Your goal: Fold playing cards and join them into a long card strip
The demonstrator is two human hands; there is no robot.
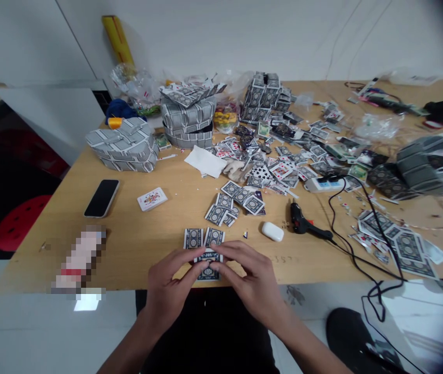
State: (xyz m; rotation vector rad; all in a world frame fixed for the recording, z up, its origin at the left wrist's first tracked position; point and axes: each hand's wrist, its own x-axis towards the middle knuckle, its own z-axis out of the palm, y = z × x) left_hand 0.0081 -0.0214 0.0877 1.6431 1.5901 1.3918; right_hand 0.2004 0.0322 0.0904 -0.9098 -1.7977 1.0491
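Note:
My left hand (172,278) and my right hand (248,270) meet at the table's front edge, fingers pinched on a dark-blue patterned playing card (209,274). The card looks bent or folded across its middle, with a pale edge showing under my fingertips. Just beyond my fingers lie two card pieces with the same back, one on the left (193,238) and one on the right (214,237). Farther off is a small group of folded card pieces (218,213), beside several overlapping cards (243,196).
A phone (102,198) and a card deck (151,199) lie left. An earbud case (272,231), a black glue gun (303,221) and its looping cable are right. Behind are woven card shapes (123,144), scattered cards (260,172) and a white power strip (324,184).

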